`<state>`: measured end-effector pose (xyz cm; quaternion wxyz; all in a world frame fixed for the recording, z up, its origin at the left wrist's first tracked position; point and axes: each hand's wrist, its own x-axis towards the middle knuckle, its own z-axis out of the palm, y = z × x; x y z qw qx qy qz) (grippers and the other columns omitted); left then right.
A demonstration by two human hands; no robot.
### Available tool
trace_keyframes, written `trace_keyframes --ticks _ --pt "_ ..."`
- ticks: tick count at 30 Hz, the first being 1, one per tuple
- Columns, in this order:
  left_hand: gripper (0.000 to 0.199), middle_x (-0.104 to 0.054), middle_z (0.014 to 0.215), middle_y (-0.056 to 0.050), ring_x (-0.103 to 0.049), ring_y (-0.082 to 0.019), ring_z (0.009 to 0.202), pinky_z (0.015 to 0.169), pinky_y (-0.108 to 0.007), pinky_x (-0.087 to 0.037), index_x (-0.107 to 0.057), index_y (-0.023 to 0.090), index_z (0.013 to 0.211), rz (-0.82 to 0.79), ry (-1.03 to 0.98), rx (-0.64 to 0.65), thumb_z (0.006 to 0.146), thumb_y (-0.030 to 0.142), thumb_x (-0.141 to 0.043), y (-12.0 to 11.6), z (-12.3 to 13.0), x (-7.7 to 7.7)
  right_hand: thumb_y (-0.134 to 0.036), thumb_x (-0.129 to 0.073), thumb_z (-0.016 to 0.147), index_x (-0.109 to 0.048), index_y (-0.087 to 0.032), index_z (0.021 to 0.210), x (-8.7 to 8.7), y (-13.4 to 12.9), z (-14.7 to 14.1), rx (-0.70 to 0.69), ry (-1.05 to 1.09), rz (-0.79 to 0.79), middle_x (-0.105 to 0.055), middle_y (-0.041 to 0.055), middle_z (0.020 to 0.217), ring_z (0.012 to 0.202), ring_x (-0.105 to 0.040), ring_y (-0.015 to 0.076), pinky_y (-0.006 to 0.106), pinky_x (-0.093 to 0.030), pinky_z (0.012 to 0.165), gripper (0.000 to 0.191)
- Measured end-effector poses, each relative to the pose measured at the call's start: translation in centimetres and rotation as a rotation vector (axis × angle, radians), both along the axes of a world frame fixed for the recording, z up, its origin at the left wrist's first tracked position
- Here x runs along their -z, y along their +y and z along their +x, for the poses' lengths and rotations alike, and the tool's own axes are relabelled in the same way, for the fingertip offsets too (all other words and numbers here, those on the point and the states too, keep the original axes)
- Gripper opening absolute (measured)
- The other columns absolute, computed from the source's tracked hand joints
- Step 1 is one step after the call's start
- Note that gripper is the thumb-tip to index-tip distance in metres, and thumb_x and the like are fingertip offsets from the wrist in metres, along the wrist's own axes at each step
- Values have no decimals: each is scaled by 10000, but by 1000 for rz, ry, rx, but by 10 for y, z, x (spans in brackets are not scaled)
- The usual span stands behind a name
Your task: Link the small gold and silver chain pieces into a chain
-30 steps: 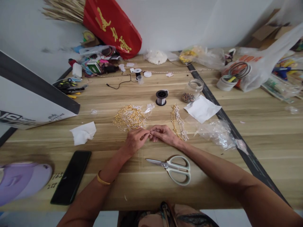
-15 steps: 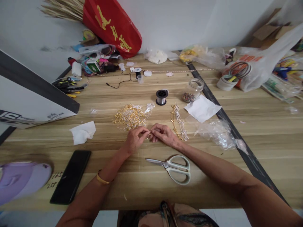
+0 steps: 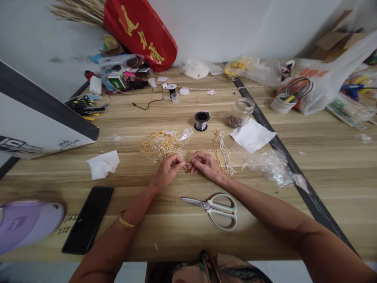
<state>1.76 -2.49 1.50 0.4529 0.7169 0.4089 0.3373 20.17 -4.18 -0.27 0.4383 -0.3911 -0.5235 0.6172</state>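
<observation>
My left hand [image 3: 168, 171] and my right hand [image 3: 207, 166] meet over the middle of the table, fingertips pinched a short gap apart. Between them is a short gold-coloured beaded chain [image 3: 186, 168], too small to make out fully. Just beyond my left hand lies a loose heap of gold and silver beads and rings [image 3: 163, 144]. To the right of my right hand are strands of gold and silver bead chain [image 3: 224, 153]. Scissors [image 3: 221, 208] with pale green handles lie nearer me, blades pointing left.
Past the hands stand a spool of wire [image 3: 201, 122] and a glass jar [image 3: 242, 112] holding beads. White paper [image 3: 252, 135] and clear plastic bags [image 3: 272, 167] lie right. At left are a tissue [image 3: 103, 165], a phone [image 3: 87, 221] and a large box [image 3: 44, 122].
My fingertips have drawn slightly apart, and more of the gold chain shows between them. The surrounding things stay where they were.
</observation>
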Motion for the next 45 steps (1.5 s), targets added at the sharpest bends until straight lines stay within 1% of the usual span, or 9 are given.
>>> trace_keyframes --ticks 6,12,15,19,22,29,32,37,45 --pt "186 -637 692 -34 -592 -141 683 684 -266 -478 -609 134 688 -100 -97 -21 758 304 -642 2 1 -2 -442 -577 836 -518 -154 817 -6 -4 -2 -22 -23 39 -669 30 686 573 -644 115 217 -506 548 295" --pt "184 -654 842 -62 -610 -161 817 771 -299 -491 -613 134 641 -89 -170 -58 704 285 -696 2 1 0 -449 -577 835 -519 -152 813 -7 -5 -3 -25 -24 45 -673 37 701 573 -639 113 216 -501 539 303" --pt "199 -665 853 -66 -621 -167 828 788 -321 -498 -601 136 627 -111 -214 -62 682 290 -715 2 2 1 -446 -571 841 -526 -150 807 -8 -5 -3 -30 -35 47 -671 38 688 568 -638 114 218 -504 542 301" --pt "223 -686 792 -51 -638 -150 730 722 -308 -516 -579 134 619 -218 -300 -46 652 285 -740 0 5 2 -446 -567 843 -527 -152 805 -8 -5 -3 -34 -40 48 -668 35 673 565 -636 113 220 -506 547 299" --pt "246 -693 734 -40 -636 -143 651 653 -291 -516 -574 133 628 -302 -306 -48 637 302 -753 -2 6 1 -457 -562 842 -527 -156 808 -8 -5 -3 -38 -65 59 -662 27 651 563 -637 119 229 -512 551 305" --pt "262 -650 614 8 -583 -95 550 577 -224 -476 -585 130 706 -340 -288 -132 609 281 -776 0 6 4 -459 -551 851 -543 -152 831 -4 -7 -3 -35 -103 99 -666 40 676 578 -635 126 239 -515 563 307" --pt "271 -633 590 21 -576 -91 539 572 -218 -476 -585 133 695 -363 -290 -140 595 288 -783 1 6 4 -444 -529 869 -558 -153 836 -4 -7 -2 -21 -187 158 -663 39 643 559 -621 128 244 -507 570 295" --pt "257 -654 593 -7 -585 -113 542 575 -242 -491 -640 125 704 -390 -246 -138 601 324 -767 2 5 4 -392 -465 912 -573 -162 853 -5 -9 1 -6 -381 322 -673 28 645 561 -608 122 227 -473 569 261" --pt "209 -664 611 -2 -587 -105 563 592 -226 -482 -678 128 688 -412 -207 -70 577 271 -782 1 4 0 -301 -389 947 -536 -194 864 -1 -11 3 -42 -540 548 -607 19 691 608 -560 127 232 -435 602 199"
